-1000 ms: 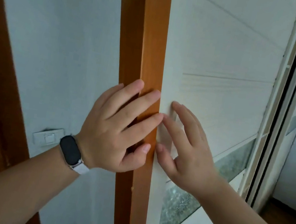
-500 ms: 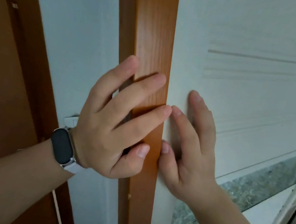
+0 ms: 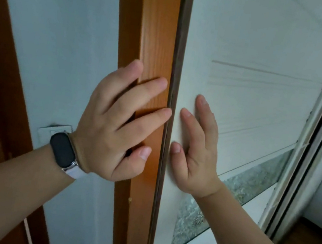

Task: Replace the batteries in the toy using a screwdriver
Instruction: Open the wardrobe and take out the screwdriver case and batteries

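Left hand (image 3: 113, 122): fingers spread and straight, flat on the orange frame (image 3: 158, 37), holding nothing. Right hand (image 3: 196, 148): fingers straight, pressed flat on the white door (image 3: 253, 41), holding nothing. A dark gap (image 3: 181, 40) runs between the two hands. Watch (image 3: 63, 149) on the left wrist, partly covering a wall switch (image 3: 55, 129). Patterned glass (image 3: 251, 182) lies below the right hand. Where the toy is cannot be told from this view.
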`<state>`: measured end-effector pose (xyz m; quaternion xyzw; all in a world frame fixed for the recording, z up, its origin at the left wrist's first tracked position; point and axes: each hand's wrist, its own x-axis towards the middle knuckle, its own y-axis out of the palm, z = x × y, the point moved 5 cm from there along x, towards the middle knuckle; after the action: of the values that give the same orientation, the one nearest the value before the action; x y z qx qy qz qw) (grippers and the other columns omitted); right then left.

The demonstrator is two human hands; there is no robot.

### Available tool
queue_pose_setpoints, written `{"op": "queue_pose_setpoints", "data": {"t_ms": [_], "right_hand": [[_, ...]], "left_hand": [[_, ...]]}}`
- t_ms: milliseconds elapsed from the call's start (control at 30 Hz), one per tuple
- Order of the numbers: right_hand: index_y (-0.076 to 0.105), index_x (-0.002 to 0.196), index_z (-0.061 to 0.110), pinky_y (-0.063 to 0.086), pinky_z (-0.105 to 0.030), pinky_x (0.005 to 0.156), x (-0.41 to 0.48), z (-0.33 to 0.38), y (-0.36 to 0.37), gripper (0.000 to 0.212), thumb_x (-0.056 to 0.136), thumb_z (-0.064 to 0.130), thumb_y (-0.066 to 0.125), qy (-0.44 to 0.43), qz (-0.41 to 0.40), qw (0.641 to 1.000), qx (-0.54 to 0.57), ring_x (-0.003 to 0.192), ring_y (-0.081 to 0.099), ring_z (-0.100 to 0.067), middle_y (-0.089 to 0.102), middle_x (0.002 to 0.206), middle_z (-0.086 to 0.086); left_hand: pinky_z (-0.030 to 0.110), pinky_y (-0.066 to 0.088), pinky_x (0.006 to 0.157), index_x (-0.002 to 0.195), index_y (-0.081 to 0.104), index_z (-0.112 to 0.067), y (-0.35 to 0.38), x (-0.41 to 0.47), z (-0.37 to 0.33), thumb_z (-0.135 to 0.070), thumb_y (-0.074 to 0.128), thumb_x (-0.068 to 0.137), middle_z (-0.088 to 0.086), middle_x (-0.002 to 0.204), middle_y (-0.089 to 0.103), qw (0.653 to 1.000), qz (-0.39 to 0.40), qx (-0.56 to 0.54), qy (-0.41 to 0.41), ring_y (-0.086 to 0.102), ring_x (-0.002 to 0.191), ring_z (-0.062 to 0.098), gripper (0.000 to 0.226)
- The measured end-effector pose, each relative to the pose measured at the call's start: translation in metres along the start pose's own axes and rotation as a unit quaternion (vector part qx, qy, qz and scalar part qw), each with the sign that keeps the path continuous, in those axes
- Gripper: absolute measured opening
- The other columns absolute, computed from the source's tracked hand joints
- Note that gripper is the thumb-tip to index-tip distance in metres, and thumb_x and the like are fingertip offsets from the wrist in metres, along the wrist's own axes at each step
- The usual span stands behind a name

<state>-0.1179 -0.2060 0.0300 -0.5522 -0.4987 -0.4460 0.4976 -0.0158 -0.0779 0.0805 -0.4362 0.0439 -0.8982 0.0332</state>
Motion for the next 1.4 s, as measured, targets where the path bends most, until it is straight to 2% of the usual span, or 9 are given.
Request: {"op": "queue_pose_setpoints", "data": {"t_ms": [233, 333, 467, 633, 733, 900, 1000, 1167, 1400], "right_hand": [[0.035, 0.141, 0.012, 0.034, -0.064, 0.107, -0.005, -0.027, -0.01, 0.058, 0.095, 0.045, 0.049, -0.006, 0.008, 1.0, -0.014, 0.143, 0.031, -0.036, 0.028, 0.152, -0.017], [0.034, 0.141, 0.011, 0.034, -0.065, 0.107, -0.008, -0.042, -0.016, 0.061, 0.092, 0.041, 0.055, -0.007, 0.008, 1.0, -0.018, 0.144, 0.029, -0.036, 0.028, 0.151, -0.021], [0.039, 0.138, 0.007, 0.034, -0.056, 0.111, -0.01, -0.059, -0.027, 0.062, 0.087, 0.037, 0.06, -0.009, 0.0, 1.0, -0.023, 0.143, 0.032, -0.035, 0.031, 0.15, -0.02], [0.042, 0.136, 0.006, 0.038, -0.05, 0.11, -0.018, -0.085, -0.043, 0.07, 0.08, 0.042, 0.068, 0.037, -0.02, 0.998, -0.048, 0.137, 0.04, -0.035, 0.041, 0.145, -0.021], [0.044, 0.134, 0.006, 0.042, -0.05, 0.106, -0.02, -0.1, -0.052, 0.071, 0.08, 0.046, 0.069, 0.041, -0.025, 0.997, -0.053, 0.134, 0.045, -0.034, 0.047, 0.141, -0.022], [0.044, 0.132, 0.003, 0.045, -0.056, 0.101, -0.028, -0.13, -0.063, 0.079, 0.072, 0.04, 0.08, 0.038, -0.052, 0.997, -0.037, 0.131, 0.047, -0.039, 0.05, 0.137, -0.024], [0.046, 0.129, 0.003, 0.044, -0.057, 0.102, -0.034, -0.15, -0.07, 0.071, 0.078, 0.045, 0.072, 0.036, -0.058, 0.997, -0.039, 0.13, 0.048, -0.04, 0.052, 0.134, -0.025], [0.049, 0.127, 0.004, 0.045, -0.056, 0.1, -0.041, -0.184, -0.08, 0.068, 0.082, 0.052, 0.066, 0.037, -0.061, 0.997, -0.042, 0.13, 0.048, -0.041, 0.053, 0.135, -0.025], [0.049, 0.128, 0.006, 0.043, -0.055, 0.103, -0.046, -0.226, -0.093, 0.069, 0.08, 0.054, 0.066, 0.035, -0.065, 0.997, -0.032, 0.132, 0.046, -0.04, 0.048, 0.138, -0.02]], "left_hand": [[0.045, 0.026, 0.116, 0.126, 0.056, -0.01, -0.007, 0.002, -0.004, -0.038, 0.039, 0.09, 0.018, 0.138, 0.047, 0.997, 0.045, 0.067, 0.0, 0.03, 0.138, 0.037, 0.049], [0.049, 0.038, 0.099, 0.119, 0.061, -0.012, -0.019, 0.016, -0.009, -0.039, 0.052, 0.084, 0.016, 0.132, 0.055, 0.986, 0.104, 0.124, 0.047, 0.044, 0.129, 0.036, 0.046], [0.047, 0.041, 0.083, 0.108, 0.072, -0.008, -0.027, 0.054, -0.018, -0.031, 0.061, 0.082, 0.019, 0.12, 0.07, 0.97, 0.176, 0.147, 0.084, 0.057, 0.117, 0.035, 0.036], [0.047, 0.046, 0.08, 0.104, 0.07, -0.008, 0.001, 0.091, -0.041, -0.029, 0.052, 0.092, 0.015, 0.101, 0.07, 0.96, 0.226, 0.164, 0.002, 0.066, 0.094, 0.035, 0.03], [0.044, 0.05, 0.083, 0.11, 0.069, -0.011, 0.029, 0.099, -0.06, -0.032, 0.051, 0.093, 0.012, 0.105, 0.069, 0.959, 0.235, 0.147, -0.064, 0.064, 0.098, 0.031, 0.032], [0.034, 0.046, 0.095, 0.125, 0.064, -0.014, 0.09, 0.093, -0.081, -0.034, 0.054, 0.091, 0.006, 0.129, 0.062, 0.943, 0.172, 0.078, -0.273, 0.056, 0.119, 0.022, 0.041], [0.034, 0.039, 0.105, 0.137, 0.055, -0.013, 0.132, 0.087, -0.077, -0.034, 0.054, 0.091, 0.009, 0.146, 0.051, 0.938, 0.127, 0.053, -0.318, 0.047, 0.134, 0.024, 0.051], [0.038, 0.031, 0.117, 0.149, 0.034, -0.014, 0.201, 0.092, -0.062, -0.034, 0.055, 0.092, 0.013, 0.159, 0.033, 0.956, 0.085, 0.025, -0.28, 0.034, 0.146, 0.028, 0.064], [0.042, 0.032, 0.117, 0.145, 0.034, -0.005, 0.261, 0.104, -0.06, -0.028, 0.054, 0.088, 0.017, 0.154, 0.032, 0.983, 0.017, 0.005, -0.182, 0.037, 0.143, 0.035, 0.064]]}}
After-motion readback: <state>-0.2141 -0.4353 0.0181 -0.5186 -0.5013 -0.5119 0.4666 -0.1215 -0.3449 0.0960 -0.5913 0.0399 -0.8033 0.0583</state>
